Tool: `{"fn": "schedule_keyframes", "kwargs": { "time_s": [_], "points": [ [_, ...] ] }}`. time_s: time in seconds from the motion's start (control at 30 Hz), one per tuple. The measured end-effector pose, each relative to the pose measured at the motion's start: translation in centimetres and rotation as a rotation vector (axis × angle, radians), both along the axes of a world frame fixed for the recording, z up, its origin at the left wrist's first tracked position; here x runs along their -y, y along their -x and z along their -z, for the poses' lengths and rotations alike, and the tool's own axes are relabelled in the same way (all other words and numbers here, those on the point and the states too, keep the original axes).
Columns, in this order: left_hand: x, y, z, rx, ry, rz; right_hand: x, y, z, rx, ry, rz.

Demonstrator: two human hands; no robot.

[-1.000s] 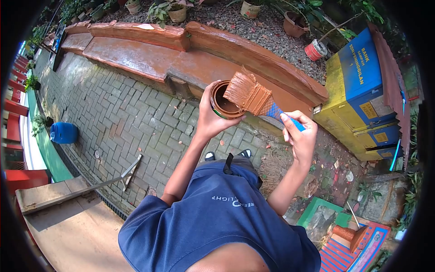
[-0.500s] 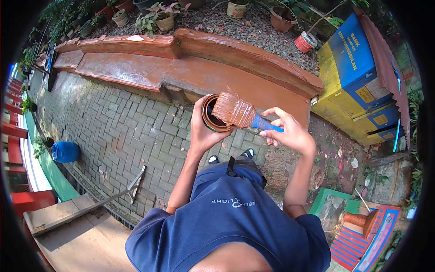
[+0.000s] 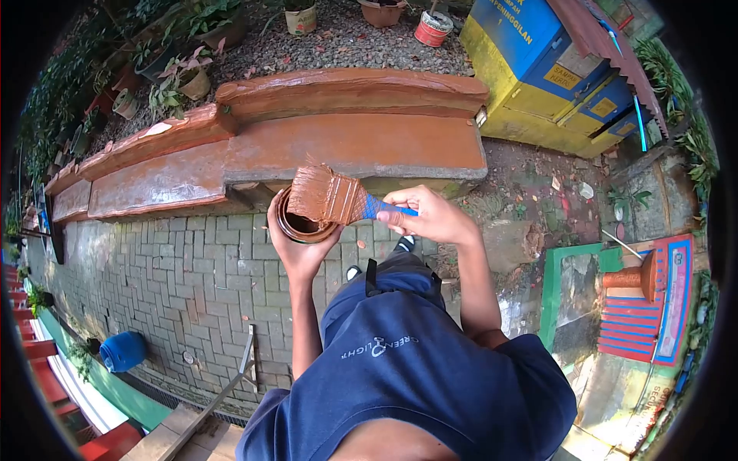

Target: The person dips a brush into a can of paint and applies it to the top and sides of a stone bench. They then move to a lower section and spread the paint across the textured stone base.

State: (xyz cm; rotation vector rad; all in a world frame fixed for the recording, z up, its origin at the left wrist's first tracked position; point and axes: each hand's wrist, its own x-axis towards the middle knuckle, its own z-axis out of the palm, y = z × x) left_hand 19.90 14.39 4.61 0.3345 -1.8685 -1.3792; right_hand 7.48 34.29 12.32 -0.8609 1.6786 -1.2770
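Observation:
My left hand (image 3: pixel 301 257) is wrapped round an open paint can (image 3: pixel 295 227) with brown paint on its rim. In my right hand (image 3: pixel 430 218) is the blue handle of a wide paintbrush (image 3: pixel 332 194), its bristles and ferrule coated in brown paint. The brush lies across the can's mouth, bristles pointing left, and hides part of the opening. Just beyond both hands runs a long bench (image 3: pixel 354 146) with a low backrest, covered in reddish-brown paint that shines in places.
A blue and yellow waste box (image 3: pixel 523 73) stands at the bench's right end. Potted plants (image 3: pixel 196 81) sit on gravel behind the backrest. A blue barrel (image 3: pixel 123 352) is on the paving at left. A red and blue striped panel (image 3: pixel 642 307) lies at right.
My view has turned and shifted to the right, so the scene sits further left. The fingers of my right hand have closed more fully round the brush handle.

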Motion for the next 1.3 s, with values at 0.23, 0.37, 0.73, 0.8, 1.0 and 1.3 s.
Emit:
{"fn": "schedule_keyframes", "kwargs": {
  "time_s": [0.23, 0.37, 0.73, 0.8, 1.0, 1.3],
  "points": [
    [0.0, 1.4, 0.2, 0.005, 0.012, 0.034, 0.1, -0.1, 0.9, -0.367, 0.189, 0.378],
    [0.3, 1.8, 0.6, 0.030, -0.047, 0.058, 0.3, -0.9, -1.2, -0.303, -0.127, 0.390],
    [1.7, 1.8, 0.8, 0.013, 0.030, -0.038, 1.6, -1.4, -2.4, -0.508, -0.227, 0.399],
    [1.9, 1.7, 0.8, 0.016, 0.021, -0.044, 1.9, -1.5, -2.6, -0.516, -0.257, 0.384],
    [2.2, 1.8, 0.3, 0.009, 0.019, -0.035, 2.4, -1.5, -3.2, -0.607, -0.251, 0.357],
    [2.3, 2.0, 0.3, -0.021, -0.024, -0.021, 3.1, -2.0, -2.7, -0.607, -0.332, 0.397]
  ]
}}
